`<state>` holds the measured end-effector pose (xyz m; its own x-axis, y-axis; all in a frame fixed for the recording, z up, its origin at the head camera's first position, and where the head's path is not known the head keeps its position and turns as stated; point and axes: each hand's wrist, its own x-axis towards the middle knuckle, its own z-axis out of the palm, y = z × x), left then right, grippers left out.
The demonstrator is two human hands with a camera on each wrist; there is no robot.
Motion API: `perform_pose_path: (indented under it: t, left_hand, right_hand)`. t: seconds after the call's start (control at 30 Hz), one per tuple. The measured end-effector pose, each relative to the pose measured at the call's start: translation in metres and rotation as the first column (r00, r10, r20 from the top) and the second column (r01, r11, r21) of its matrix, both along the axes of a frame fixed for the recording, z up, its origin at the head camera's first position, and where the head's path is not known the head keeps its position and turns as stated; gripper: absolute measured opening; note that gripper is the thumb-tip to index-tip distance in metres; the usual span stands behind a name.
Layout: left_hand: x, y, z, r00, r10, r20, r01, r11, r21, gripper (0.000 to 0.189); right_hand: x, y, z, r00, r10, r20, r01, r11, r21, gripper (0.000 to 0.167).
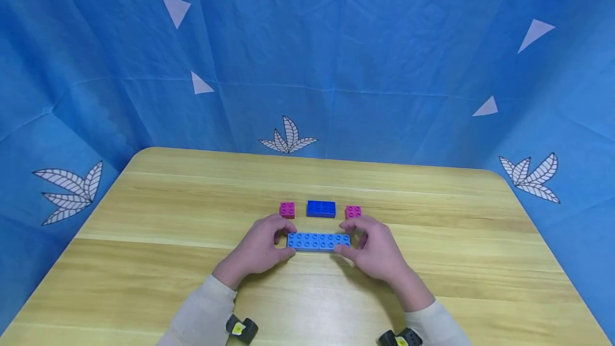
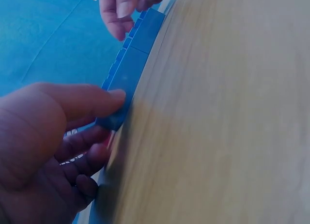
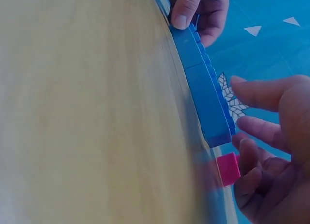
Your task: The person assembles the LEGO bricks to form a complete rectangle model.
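Note:
Two light blue toy building bricks lie end to end across the table in the head view, the left brick (image 1: 303, 242) and the right brick (image 1: 331, 242) meeting at a thin seam. My left hand (image 1: 261, 244) pinches the outer end of the left brick, its thumb (image 2: 109, 102) on the near side. At the other end my right hand (image 1: 375, 247) hovers with thumb and fingers spread; the right wrist view shows a gap between the thumb (image 3: 254, 92) and the right brick (image 3: 207, 100).
Behind the light blue bricks stand a dark blue brick (image 1: 321, 209) and two small pink bricks, one left (image 1: 287, 210) and one right (image 1: 353, 212). The right pink brick is close behind my right fingertips. A blue curtain (image 1: 307, 57) hangs beyond the wooden table (image 1: 408, 191).

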<state>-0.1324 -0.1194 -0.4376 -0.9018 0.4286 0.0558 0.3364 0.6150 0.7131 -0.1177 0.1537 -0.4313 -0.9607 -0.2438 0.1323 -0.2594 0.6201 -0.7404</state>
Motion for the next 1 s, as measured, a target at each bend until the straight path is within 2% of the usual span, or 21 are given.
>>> perform_pose_path:
  t: [0.37, 0.57, 0.73, 1.0]
  left_hand:
    - [0.000, 0.000, 0.001, 1.000, 0.003, 0.010, -0.003, 1.000, -0.009, 0.031]
    - [0.000, 0.000, 0.002, 1.000, 0.001, 0.018, -0.001, 1.000, -0.008, 0.032]
    - [0.001, 0.000, 0.003, 1.000, 0.000, 0.018, 0.000, 1.000, -0.006, 0.032]
    - [0.000, 0.000, 0.003, 1.000, -0.007, 0.009, 0.007, 1.000, -0.002, 0.032]
  right_hand:
    - [-0.015, -0.001, 0.005, 0.991, -0.002, -0.136, -0.005, 0.999, -0.051, 0.034]
    - [-0.023, -0.004, 0.008, 0.990, -0.011, -0.139, 0.001, 0.997, -0.072, 0.035]
    - [-0.030, -0.004, 0.007, 0.989, -0.003, -0.148, -0.004, 0.999, -0.052, 0.036]
    - [-0.040, -0.002, 0.007, 0.994, -0.021, -0.108, 0.017, 0.999, -0.036, 0.040]
